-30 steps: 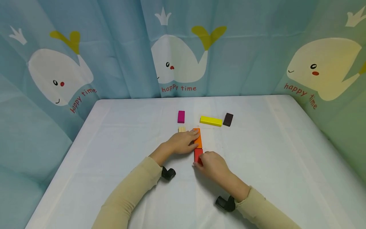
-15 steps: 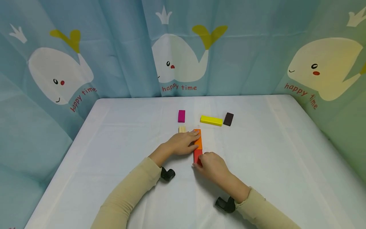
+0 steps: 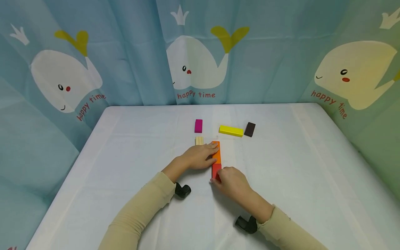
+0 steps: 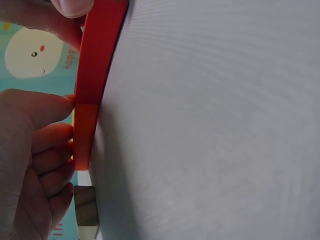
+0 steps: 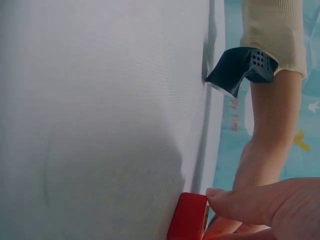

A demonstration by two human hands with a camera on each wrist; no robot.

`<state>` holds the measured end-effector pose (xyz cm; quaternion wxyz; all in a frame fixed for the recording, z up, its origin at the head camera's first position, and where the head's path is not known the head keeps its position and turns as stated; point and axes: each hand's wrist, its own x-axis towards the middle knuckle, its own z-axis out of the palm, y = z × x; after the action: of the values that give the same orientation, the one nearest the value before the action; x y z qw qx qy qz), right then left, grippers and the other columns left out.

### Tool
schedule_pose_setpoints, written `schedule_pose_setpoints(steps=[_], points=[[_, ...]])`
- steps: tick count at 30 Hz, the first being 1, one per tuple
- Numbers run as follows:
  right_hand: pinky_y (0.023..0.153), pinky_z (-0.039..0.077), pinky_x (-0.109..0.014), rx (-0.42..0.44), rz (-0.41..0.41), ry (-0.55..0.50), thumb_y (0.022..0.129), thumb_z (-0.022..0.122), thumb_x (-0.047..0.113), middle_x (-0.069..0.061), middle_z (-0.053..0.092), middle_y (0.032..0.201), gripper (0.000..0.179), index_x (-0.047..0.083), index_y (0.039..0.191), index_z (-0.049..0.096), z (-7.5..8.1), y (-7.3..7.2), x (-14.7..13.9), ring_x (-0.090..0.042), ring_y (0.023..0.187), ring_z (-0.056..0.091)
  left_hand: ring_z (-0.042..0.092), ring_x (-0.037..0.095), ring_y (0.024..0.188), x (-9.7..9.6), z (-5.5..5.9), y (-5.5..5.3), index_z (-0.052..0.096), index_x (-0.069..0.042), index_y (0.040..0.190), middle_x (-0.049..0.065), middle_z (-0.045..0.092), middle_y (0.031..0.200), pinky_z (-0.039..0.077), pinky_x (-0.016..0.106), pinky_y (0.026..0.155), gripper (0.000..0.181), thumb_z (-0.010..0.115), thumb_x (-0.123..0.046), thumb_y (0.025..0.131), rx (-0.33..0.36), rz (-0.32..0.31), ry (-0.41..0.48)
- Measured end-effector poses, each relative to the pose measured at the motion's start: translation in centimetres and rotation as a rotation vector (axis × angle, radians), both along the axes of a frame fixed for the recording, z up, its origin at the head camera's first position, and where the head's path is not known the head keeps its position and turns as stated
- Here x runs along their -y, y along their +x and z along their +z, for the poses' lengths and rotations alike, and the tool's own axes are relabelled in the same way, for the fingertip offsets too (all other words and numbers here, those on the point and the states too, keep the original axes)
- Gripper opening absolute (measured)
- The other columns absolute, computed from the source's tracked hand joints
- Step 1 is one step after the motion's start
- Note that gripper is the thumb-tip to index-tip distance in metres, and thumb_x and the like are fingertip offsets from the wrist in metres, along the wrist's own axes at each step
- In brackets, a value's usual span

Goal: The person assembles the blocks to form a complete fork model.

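An orange block (image 3: 218, 158) and a red block (image 3: 215, 168) lie end to end in one line on the white table, the orange one farther away. My left hand (image 3: 198, 156) rests on the orange block with fingers stretched across it; its thumb (image 4: 55, 106) touches near the joint between the two. With thumb and curled fingers, my right hand (image 3: 234, 182) pinches the near part of the red block, whose end (image 5: 188, 215) shows in the right wrist view. A pale wooden block (image 3: 199, 140) stands just beyond my left hand, partly hidden by it.
Farther back lie a magenta block (image 3: 198, 126), a yellow block (image 3: 231, 131) and a dark brown block (image 3: 249, 129). A blue curtain with whales (image 3: 197, 66) borders the table. Black wrist cameras (image 3: 246, 224) hang below both sleeves.
Together with both hands, the orange and red blocks have shifted very slightly toward the near side. The red one sits a touch straighter in line. Both hands keep their hold.
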<state>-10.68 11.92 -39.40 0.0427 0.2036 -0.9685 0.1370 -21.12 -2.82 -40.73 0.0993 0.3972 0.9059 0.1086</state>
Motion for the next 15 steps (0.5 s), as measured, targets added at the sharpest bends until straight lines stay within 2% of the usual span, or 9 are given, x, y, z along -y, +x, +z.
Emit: schedule_pose_setpoints(steps=[15], points=[[0.043,0.026,-0.024,-0.001,-0.003,-0.005,0.074,0.076,0.020,0.001,0.034,0.049,0.037,0.009,0.055,0.046,0.08,0.16,0.06,-0.012,0.046,0.033,0.024,0.012,0.134,0.16,-0.01,0.27,0.037,-0.011,0.141,0.002,0.030,0.146,0.022,0.027,0.107,0.051,0.044,-0.032,0.095,0.003,-0.004,0.020]])
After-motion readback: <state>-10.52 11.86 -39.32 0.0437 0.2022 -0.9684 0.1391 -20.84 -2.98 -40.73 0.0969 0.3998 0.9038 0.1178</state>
